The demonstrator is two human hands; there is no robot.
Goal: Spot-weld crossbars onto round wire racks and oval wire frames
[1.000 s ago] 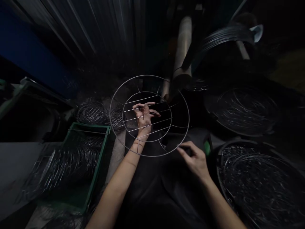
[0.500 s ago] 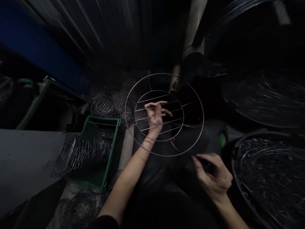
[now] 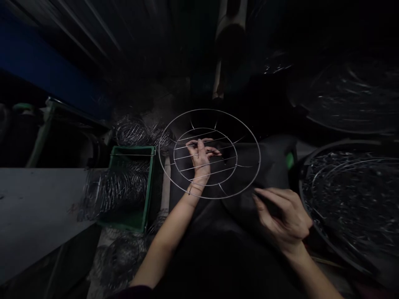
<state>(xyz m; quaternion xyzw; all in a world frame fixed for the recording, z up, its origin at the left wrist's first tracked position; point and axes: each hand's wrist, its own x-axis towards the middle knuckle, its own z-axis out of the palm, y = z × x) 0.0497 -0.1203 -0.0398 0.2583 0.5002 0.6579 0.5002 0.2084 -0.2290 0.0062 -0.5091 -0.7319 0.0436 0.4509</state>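
Note:
A round wire rack (image 3: pixel 236 167), with an outer ring, a smaller inner ring and several parallel crossbars, is held up in front of me, slightly tilted. My left hand (image 3: pixel 201 160) reaches beneath its inner ring, fingers bent around the crossbars and the thumb raised against them. Below and right of the outer ring, my right hand (image 3: pixel 285 216) is apart from the rack. Its thumb and forefinger come together in a pinch, and whatever lies between the tips is too small or dark to make out.
A green crate (image 3: pixel 150 187) of stacked wire racks (image 3: pixel 124 189) stands left, beside a grey surface (image 3: pixel 40 207). Bundled wire pieces (image 3: pixel 132 131) lie behind it. A large round tub (image 3: pixel 304 195) full of small metal pieces stands right. A machine column (image 3: pixel 230 29) hangs ahead.
The rack and my left hand sit slightly lower and further left, with the rack tilted flatter. My right hand has shifted a little up and right. The view has turned slightly.

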